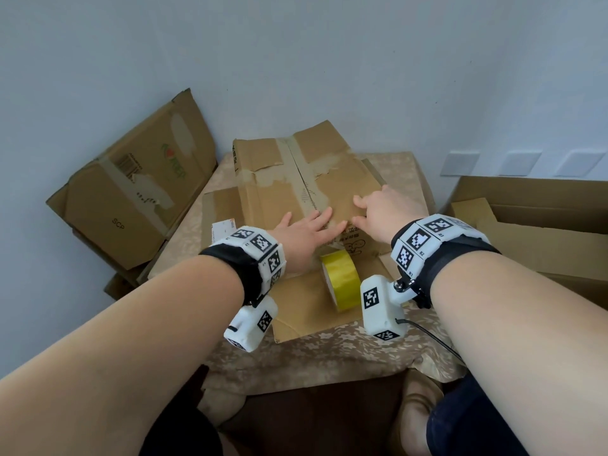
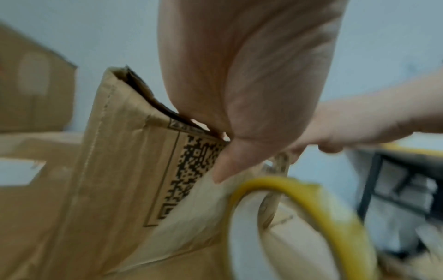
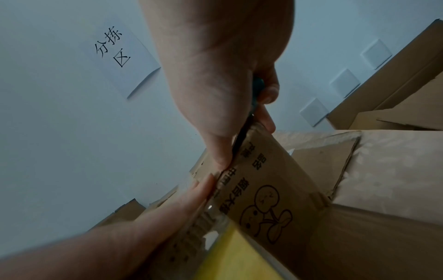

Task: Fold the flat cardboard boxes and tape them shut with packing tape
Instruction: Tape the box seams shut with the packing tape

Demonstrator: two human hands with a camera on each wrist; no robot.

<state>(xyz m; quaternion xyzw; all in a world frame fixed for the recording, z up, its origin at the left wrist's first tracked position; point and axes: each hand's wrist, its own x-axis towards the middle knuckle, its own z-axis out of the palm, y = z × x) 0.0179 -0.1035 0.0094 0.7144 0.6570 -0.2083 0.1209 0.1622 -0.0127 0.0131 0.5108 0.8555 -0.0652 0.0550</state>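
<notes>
Premises are presenting as a parcel-sorting room: flattened cartons [image 1: 131, 189] leaning against wall, handwritten wall notice [image 3: 120, 53] hanging.

Both arms are bare, with no sleeves. The left hand [image 1: 304, 230] and the right hand [image 1: 383, 209] wear nothing, no gloves and no rings.

Each wrist has a wide black strap [image 1: 241, 268] around it. On top of each strap sits a white band [image 1: 424, 240] made of small blocks. Every block has a black-and-white square pattern on it, and tiny labels like R1 and R2 show on the right one.

A white camera box [image 1: 381, 306] hangs under each wrist, with the same square patterns. The right one has a shiny metal screw [image 1: 399, 284] and a thin black cable [image 1: 431, 337].

The legs wear dark blue trousers [image 1: 460, 422].
</notes>
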